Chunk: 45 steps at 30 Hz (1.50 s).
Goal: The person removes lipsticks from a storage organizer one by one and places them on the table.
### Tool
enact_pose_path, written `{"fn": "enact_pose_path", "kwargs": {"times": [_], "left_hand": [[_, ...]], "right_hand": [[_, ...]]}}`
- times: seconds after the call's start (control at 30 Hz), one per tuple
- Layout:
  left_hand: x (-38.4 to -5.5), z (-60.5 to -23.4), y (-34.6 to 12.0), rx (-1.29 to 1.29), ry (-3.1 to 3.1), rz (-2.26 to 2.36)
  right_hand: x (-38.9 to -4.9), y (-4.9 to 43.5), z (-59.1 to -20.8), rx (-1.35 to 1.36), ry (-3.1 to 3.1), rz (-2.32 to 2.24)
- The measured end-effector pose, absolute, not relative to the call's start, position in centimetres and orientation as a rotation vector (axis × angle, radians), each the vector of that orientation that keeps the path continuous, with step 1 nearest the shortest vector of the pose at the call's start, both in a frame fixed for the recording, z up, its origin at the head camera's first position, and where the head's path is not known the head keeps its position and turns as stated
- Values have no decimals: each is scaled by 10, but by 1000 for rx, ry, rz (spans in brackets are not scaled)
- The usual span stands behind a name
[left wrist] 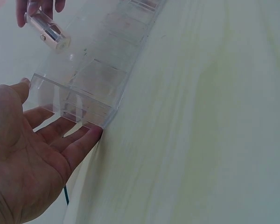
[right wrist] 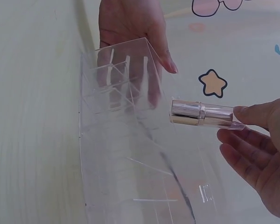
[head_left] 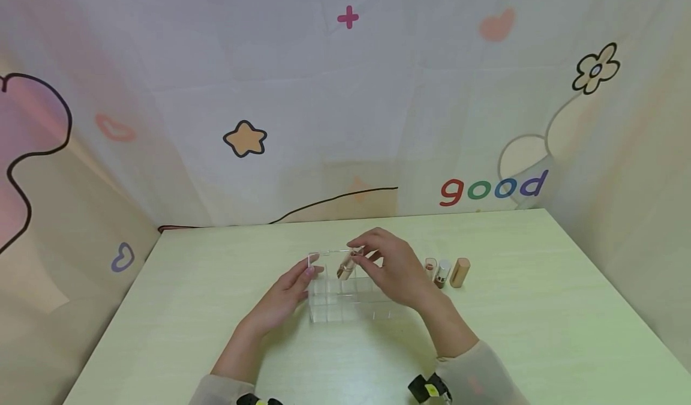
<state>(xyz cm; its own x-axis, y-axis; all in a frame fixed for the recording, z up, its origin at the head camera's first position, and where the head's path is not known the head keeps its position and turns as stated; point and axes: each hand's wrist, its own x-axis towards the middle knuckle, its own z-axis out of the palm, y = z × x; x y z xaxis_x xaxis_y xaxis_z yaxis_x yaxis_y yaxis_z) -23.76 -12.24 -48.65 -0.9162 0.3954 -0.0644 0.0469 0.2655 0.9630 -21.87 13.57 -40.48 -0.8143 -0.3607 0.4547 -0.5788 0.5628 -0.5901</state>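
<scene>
A clear acrylic organizer with several compartments stands on the table. At its left end, my left hand grips the side wall; the thumb lies at one edge and the fingers spread against the outer face. Over the organizer, my right hand pinches a lipstick tube between thumb and fingertips. The tube is shiny rose-gold with a clear end, and in the head view it tilts with its lower end toward the compartments. In the left wrist view this lipstick hangs above the organizer's far side.
Right of the organizer stand several small cosmetics: a clear-and-pink tube, a white-capped tube and a gold tube. The pale wooden table meets a printed curtain at the back and sides.
</scene>
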Motion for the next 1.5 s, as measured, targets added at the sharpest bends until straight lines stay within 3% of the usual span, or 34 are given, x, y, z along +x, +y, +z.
{"fn": "enact_pose_path", "kwargs": {"times": [1.5], "left_hand": [[-239, -490, -125, 419, 2260, 1691]], "right_hand": [[-223, 159, -395, 659, -2464, 1122]]}}
